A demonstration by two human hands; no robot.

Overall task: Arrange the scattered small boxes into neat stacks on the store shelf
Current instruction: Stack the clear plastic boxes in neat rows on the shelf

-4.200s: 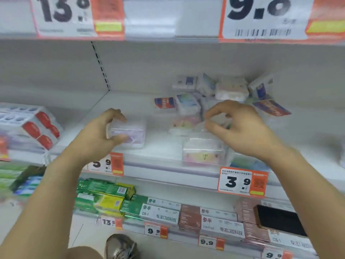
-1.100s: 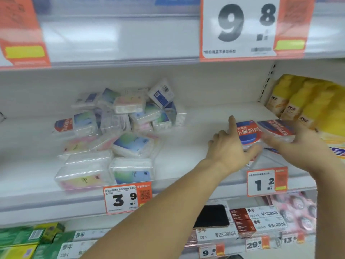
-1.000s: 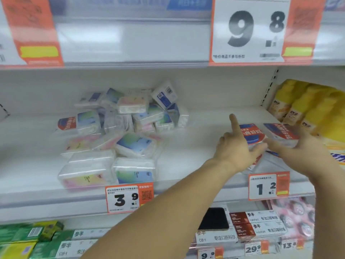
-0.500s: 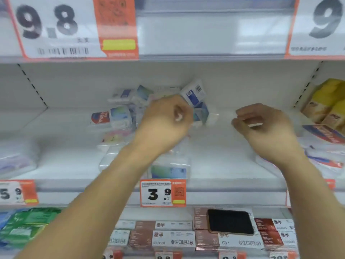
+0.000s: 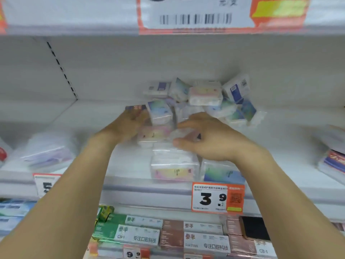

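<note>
At the frame's centre the right hand point(image 5: 211, 139) pinches a clear box point(image 5: 183, 134) between fingers and thumb; the blurred left hand's point(image 5: 127, 126) fingers cannot be told. Loose boxes point(image 5: 203, 98) pile behind on the shelf point(image 5: 93, 116). Best to square it on the front stack point(image 5: 173, 167), edges flush.

"3.9" on shelf price tag point(image 5: 218, 198)

Motion-blurred left hand point(image 5: 128, 126) with fingers indistinct, pastel pink clear-wrapped box point(image 5: 155, 135) partly hidden behind both hands, large orange-bordered price tag point(image 5: 196, 14) cropped at top edge
</note>
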